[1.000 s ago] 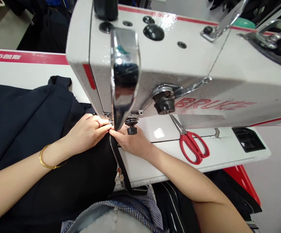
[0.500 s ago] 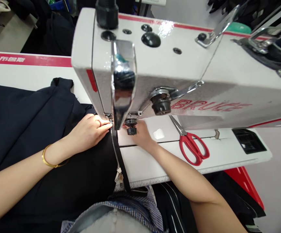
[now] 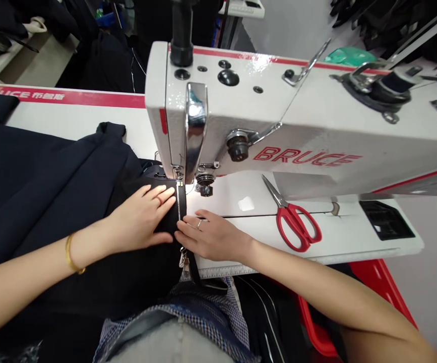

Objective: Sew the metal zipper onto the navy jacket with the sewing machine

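Dark fabric (image 3: 70, 171) lies under the sewing machine head (image 3: 203, 116), with a metal-toothed zipper (image 3: 178, 201) along its right edge. My left hand (image 3: 142, 217) rests flat on the black cloth left of the zipper, its fingers spread. From the right, my right hand (image 3: 210, 234) has its fingers over the zipper's edge, gripping it, with the thumb hidden. The zipper's upper end reaches the lit needle area, where the machine head partly hides the presser foot. Below my right hand, the zipper pull (image 3: 184, 259) hangs near the table's front edge.
Red-handled scissors (image 3: 297, 222) lie on the white machine table (image 3: 241, 247), right of my right hand. A dark recess (image 3: 386, 220) is set into its right end. A red bin (image 3: 384, 292) stands below. A ruler strip (image 3: 218, 272) runs along the front edge.
Both hands have come away from the needle area. My left hand now lies flat with fingers spread; my right has drawn back toward me onto the zipper. The camera view has shifted.
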`<state>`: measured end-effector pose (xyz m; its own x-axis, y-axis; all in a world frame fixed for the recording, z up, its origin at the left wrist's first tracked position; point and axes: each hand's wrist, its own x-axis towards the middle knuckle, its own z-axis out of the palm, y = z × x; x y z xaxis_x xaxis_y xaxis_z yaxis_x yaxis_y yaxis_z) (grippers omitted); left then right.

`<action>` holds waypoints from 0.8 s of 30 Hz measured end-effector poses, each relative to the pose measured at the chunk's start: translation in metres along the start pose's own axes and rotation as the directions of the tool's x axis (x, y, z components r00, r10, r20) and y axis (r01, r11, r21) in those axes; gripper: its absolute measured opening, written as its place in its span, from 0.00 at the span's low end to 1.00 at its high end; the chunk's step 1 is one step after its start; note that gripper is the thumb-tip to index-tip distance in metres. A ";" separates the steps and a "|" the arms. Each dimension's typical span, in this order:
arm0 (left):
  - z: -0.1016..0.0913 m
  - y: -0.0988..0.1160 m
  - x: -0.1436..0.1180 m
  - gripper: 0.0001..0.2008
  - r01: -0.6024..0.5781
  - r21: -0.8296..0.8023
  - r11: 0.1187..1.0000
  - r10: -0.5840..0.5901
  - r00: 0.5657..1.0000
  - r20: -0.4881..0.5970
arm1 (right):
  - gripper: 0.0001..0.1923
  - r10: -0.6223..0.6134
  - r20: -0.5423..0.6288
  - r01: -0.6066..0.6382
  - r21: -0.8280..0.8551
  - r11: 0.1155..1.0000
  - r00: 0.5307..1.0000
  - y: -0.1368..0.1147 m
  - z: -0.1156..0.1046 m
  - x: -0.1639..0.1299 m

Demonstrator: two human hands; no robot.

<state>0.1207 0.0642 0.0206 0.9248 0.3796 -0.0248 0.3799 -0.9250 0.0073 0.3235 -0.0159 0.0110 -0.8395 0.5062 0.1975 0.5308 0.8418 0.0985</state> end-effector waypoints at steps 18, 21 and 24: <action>0.016 0.044 -0.069 0.24 0.093 -0.098 0.991 -0.094 0.996 -0.010 | 0.14 0.679 -0.166 -0.584 0.393 0.711 0.715 -0.112 0.021 -0.028; 0.013 0.047 -0.068 0.24 0.086 -0.097 0.992 -0.087 0.996 -0.010 | 0.17 0.814 -0.208 -0.529 0.669 0.523 0.542 -0.111 0.008 -0.025; 0.010 0.047 -0.066 0.23 0.072 -0.098 0.993 -0.072 0.997 -0.002 | 0.21 0.841 -0.220 -0.483 0.735 0.476 0.495 -0.117 -0.002 -0.015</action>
<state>0.0778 -0.0047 0.0123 0.8949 0.4457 -0.0232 0.4456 -0.8892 0.1036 0.2742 -0.1226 -0.0011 0.0566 0.9171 0.3946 0.5728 0.2939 -0.7652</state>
